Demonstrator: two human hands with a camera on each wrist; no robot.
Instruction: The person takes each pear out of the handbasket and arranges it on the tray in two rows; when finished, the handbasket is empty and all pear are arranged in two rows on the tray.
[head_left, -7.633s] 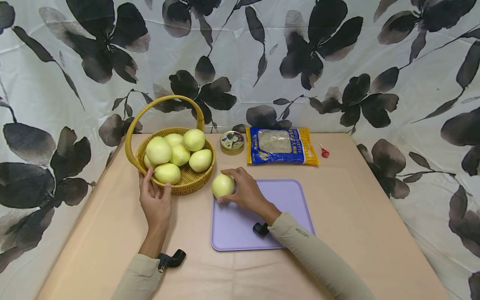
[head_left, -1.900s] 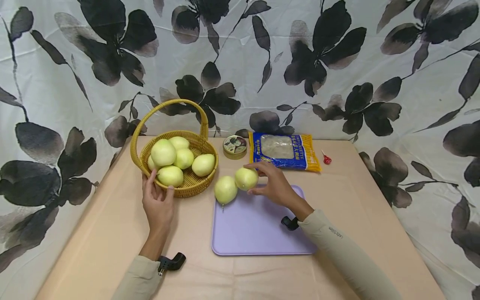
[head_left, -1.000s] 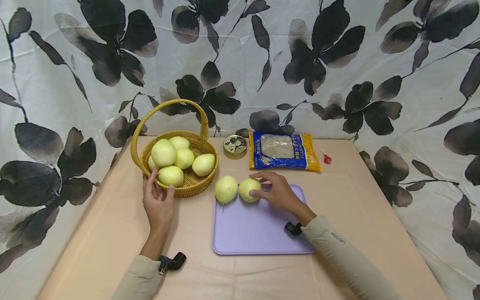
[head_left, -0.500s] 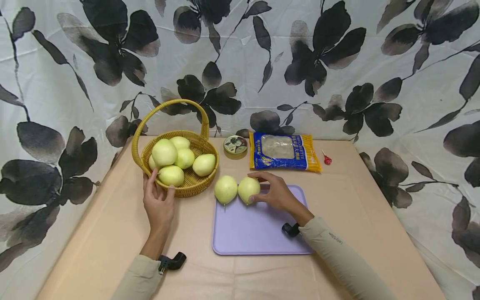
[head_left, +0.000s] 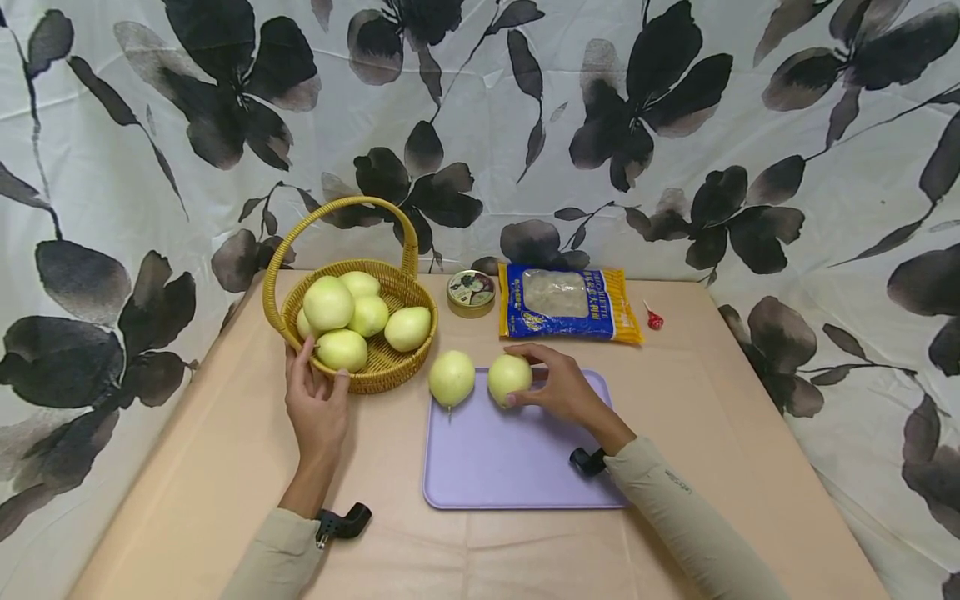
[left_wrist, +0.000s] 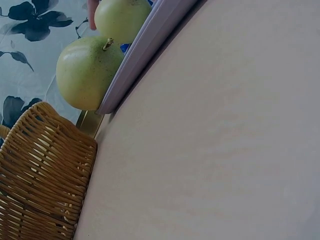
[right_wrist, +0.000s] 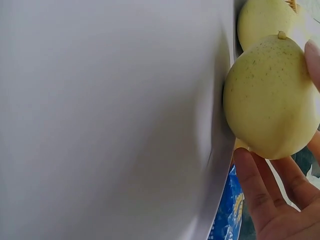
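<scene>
A: Which parts lie nearest you?

B: Your beige left sleeve (head_left: pixel 277 554) and right sleeve (head_left: pixel 675 504), over the peach surface (head_left: pixel 420 550). A black device sits at each of your wrists.

A: And just beyond?

B: The lilac tray (head_left: pixel 517 467), at centre, partly beneath your right forearm. Farther, at left, your left hand (head_left: pixel 318 408) rests against the basket's near left side, forefinger and thumb spread. Its other fingers are partly hidden, so you cannot tell whether they grip.

A: What does your right hand (head_left: pixel 562 385) do?

B: It pinches the held pear (head_left: pixel 508 381) between thumb and fingers at the tray's far edge; you cannot tell whether the fruit bears on the tray. Just left of it, at the tray's far left corner, stands the second pear (head_left: pixel 452 379), its stem toward you.

A: The basket (head_left: pixel 386 379)?

B: Woven, with an upright arched handle, at your far left; six basket pears (head_left: pixel 328 304) show inside.

A: Farthest from you?

B: From right to left: a red sweet (head_left: pixel 655 319) on a white stick, a blue and yellow packet (head_left: pixel 558 304), and a round tin (head_left: pixel 471 292). Behind them hangs the floral cloth (head_left: pixel 495 125).
</scene>
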